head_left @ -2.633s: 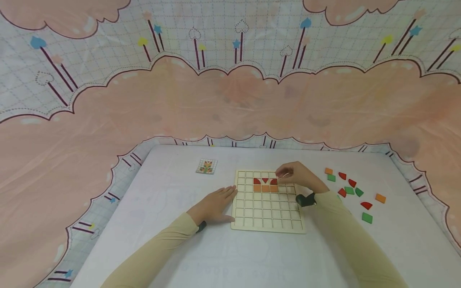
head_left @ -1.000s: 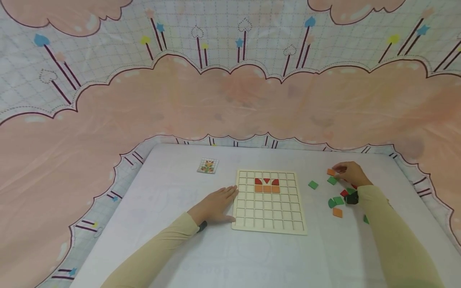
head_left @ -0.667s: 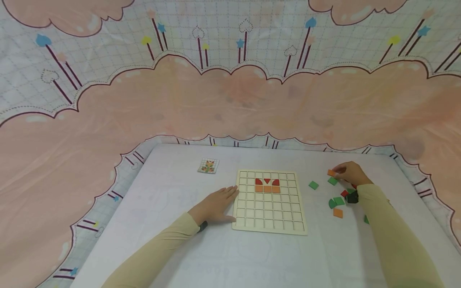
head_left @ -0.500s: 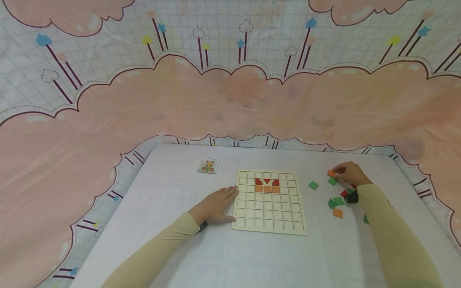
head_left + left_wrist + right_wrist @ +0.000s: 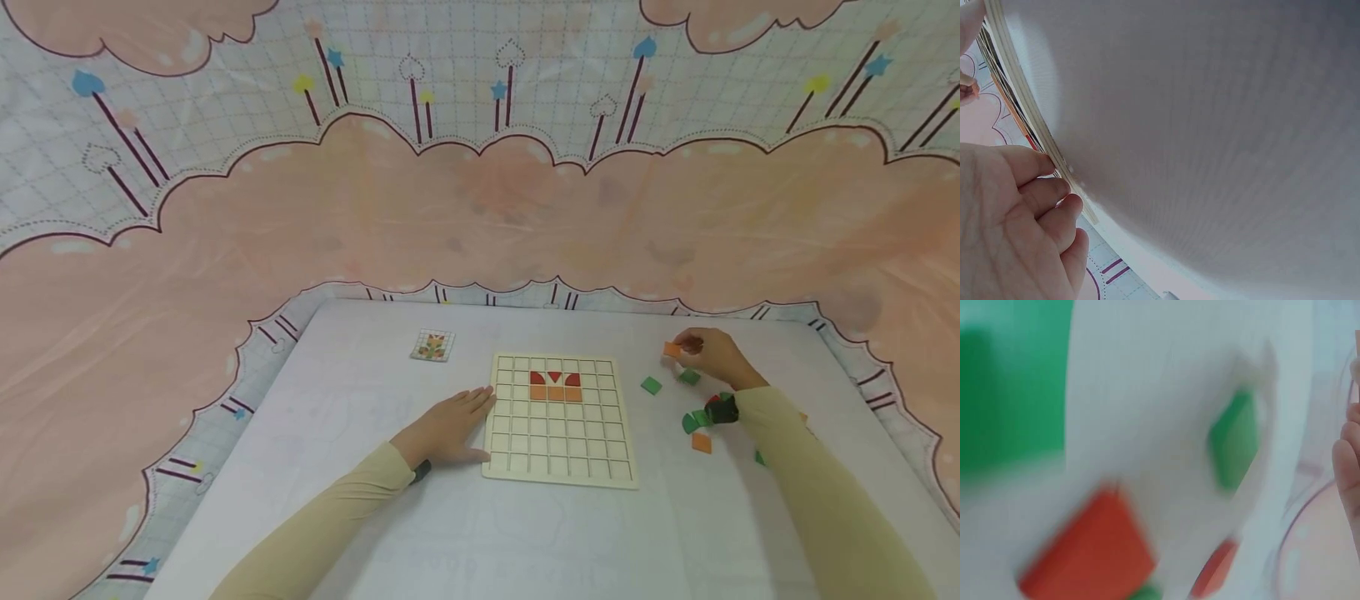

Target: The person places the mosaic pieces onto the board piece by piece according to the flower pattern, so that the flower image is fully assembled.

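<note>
My right hand (image 5: 712,354) pinches an orange square tile (image 5: 672,350) just above the table, to the right of the board. Fingers of that hand show at the right edge of the right wrist view. My left hand (image 5: 450,427) rests with its fingers against the left edge of a pale gridded board (image 5: 558,446); the left wrist view shows its fingertips (image 5: 1071,203) touching the board's side. Near the top of the grid lie red pieces (image 5: 554,377) above a row of orange squares (image 5: 555,393).
Loose tiles lie right of the board: a green square (image 5: 651,386), another green tile (image 5: 689,377), an orange square (image 5: 701,443) and several more, partly hidden by the right wrist. A small pattern card (image 5: 432,345) with a flower lies at the back left.
My right hand left the board for the loose tiles, took hold of the orange square and has lifted it slightly leftward. Several loose tiles lie in different places. My left hand stays put.
</note>
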A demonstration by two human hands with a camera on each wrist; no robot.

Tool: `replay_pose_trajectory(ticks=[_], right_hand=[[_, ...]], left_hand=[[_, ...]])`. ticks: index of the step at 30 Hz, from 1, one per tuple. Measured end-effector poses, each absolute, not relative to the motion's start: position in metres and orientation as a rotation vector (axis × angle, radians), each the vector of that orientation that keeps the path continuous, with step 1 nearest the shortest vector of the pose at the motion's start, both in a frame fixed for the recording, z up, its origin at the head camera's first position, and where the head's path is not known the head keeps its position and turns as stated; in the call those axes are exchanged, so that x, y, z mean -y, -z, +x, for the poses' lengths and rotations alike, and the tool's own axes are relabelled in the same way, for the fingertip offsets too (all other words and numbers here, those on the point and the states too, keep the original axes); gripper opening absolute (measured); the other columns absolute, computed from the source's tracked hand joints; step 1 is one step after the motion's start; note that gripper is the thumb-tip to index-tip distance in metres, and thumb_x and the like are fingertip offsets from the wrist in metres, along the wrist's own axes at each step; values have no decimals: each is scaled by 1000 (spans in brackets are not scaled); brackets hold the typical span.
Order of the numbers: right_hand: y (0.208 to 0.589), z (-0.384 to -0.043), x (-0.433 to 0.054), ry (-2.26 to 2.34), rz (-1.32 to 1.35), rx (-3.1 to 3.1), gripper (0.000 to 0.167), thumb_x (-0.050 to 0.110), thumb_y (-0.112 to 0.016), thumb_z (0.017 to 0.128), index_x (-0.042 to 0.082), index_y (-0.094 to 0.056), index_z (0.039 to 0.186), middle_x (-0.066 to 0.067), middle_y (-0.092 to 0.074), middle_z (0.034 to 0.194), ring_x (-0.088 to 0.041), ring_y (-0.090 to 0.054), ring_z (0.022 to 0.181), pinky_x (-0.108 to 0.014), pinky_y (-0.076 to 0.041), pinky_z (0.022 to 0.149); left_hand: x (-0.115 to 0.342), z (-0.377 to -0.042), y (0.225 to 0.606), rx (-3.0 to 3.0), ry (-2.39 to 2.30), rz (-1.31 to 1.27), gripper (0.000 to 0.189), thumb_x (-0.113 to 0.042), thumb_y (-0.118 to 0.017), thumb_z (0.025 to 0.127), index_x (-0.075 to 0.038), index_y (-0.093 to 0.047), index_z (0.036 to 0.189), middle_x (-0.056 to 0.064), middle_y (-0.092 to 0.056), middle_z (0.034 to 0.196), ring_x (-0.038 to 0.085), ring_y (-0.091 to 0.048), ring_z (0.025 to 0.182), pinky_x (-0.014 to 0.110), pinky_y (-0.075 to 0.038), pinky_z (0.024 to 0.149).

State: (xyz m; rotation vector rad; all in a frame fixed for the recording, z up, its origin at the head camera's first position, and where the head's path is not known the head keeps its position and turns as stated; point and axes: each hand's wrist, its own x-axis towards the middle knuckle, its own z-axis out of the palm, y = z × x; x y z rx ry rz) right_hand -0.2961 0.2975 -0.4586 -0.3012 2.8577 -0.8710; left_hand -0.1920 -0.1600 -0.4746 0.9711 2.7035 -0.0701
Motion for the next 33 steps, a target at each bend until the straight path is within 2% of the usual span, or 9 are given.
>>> replay_pose_trajectory(ticks=[3, 11, 17, 26, 33], right_hand=[[452, -287, -277, 928, -323, -2832, 34, 10, -64, 82, -6, -61, 112, -25, -62, 107, -37, -57, 100, -50, -50, 90], [454, -264, -218, 1029, -372, -2764, 28, 13, -66, 82, 1, -65, 108, -17, -65, 105, -28, -59, 97, -41, -55, 84], [458, -249, -179, 1095, -597, -2703, 22, 8, -69, 80, 0, -67, 100, -15, -67, 99, -25, -62, 89, -39, -56, 81], [470, -237, -144, 1108, -698, -2627, 20, 8, -74, 77, 1, -69, 96, -11, -68, 93, -15, -62, 80, -26, -55, 72], [470, -232, -130, 1058, -706, -2633, 21, 6, -75, 76, -2, -69, 94, -10, -67, 87, -15, -60, 77, -26, -54, 69]], left_hand=[[160, -193, 475, -2701, 95, 961, 93, -65, -48, 86, -6, -18, 151, 9, -15, 159, 22, -16, 147, 35, -18, 121], [159, -194, 476, -2695, 105, 947, 93, -65, -48, 86, -7, -17, 151, 8, -14, 159, 21, -16, 147, 34, -18, 121], [158, -193, 473, -2693, 84, 934, 93, -64, -50, 85, -7, -17, 151, 8, -14, 159, 21, -16, 147, 34, -18, 121], [158, -194, 475, -2691, 96, 936, 93, -65, -49, 85, -7, -17, 151, 8, -14, 159, 21, -16, 147, 34, -18, 121], [158, -193, 474, -2691, 93, 947, 93, -65, -49, 86, -6, -17, 151, 9, -14, 159, 22, -16, 147, 35, -18, 121]])
